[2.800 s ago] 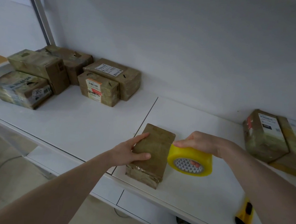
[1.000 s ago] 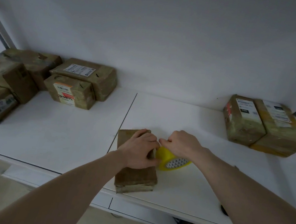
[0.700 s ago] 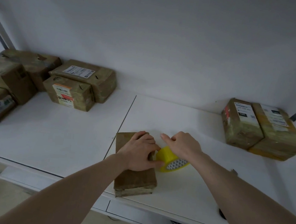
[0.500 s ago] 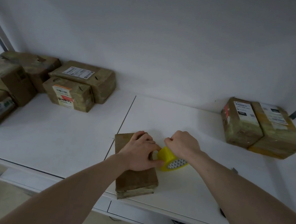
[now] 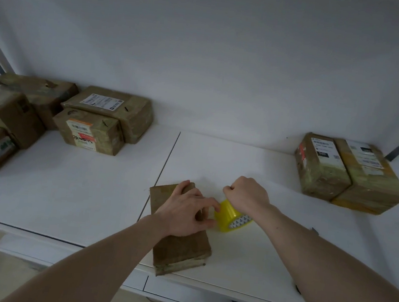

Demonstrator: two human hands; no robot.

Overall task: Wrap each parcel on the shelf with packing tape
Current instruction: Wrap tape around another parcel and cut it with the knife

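Note:
A small brown parcel [image 5: 183,248] lies flat near the front edge of the white shelf [image 5: 91,188]. My left hand [image 5: 187,211] rests on top of it, with thumb and fingers curled over its right edge. Right beside the parcel sits a yellow roll of packing tape [image 5: 229,215], tilted on the shelf. My right hand [image 5: 246,196] grips the roll from above with curled fingers. The tape end is hidden between my hands.
Several taped parcels [image 5: 92,132] are stacked at the back left of the shelf. Two more parcels [image 5: 348,174] stand at the back right against the white wall. A seam [image 5: 164,167] divides the shelf panels. Drawer fronts [image 5: 190,295] lie below the front edge.
The view has drifted slightly. My right hand curled tighter over the tape roll and stays against the parcel's right side. My left hand stays on the parcel.

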